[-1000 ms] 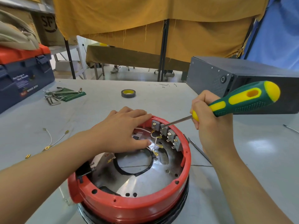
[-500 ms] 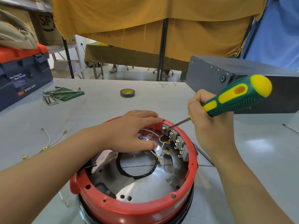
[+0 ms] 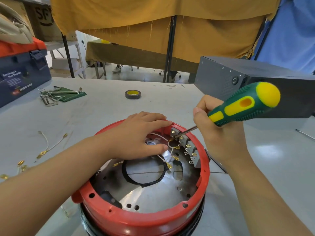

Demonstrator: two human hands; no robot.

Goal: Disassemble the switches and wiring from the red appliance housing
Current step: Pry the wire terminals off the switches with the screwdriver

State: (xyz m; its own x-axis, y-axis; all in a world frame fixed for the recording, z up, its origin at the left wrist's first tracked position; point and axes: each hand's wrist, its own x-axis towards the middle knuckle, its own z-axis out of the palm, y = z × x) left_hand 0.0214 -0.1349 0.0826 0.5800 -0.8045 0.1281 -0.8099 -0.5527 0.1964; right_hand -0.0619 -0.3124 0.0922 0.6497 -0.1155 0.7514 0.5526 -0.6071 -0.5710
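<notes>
left hand (image 3: 139,135): flat, fingers straight, palm down, pressing.
right hand (image 3: 216,130): fingers curled, gripping a tool's handle near the shaft.

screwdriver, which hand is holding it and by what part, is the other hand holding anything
The right hand grips the screwdriver at the shaft end of its handle. The left hand rests flat on the red housing, holding nothing.
</notes>
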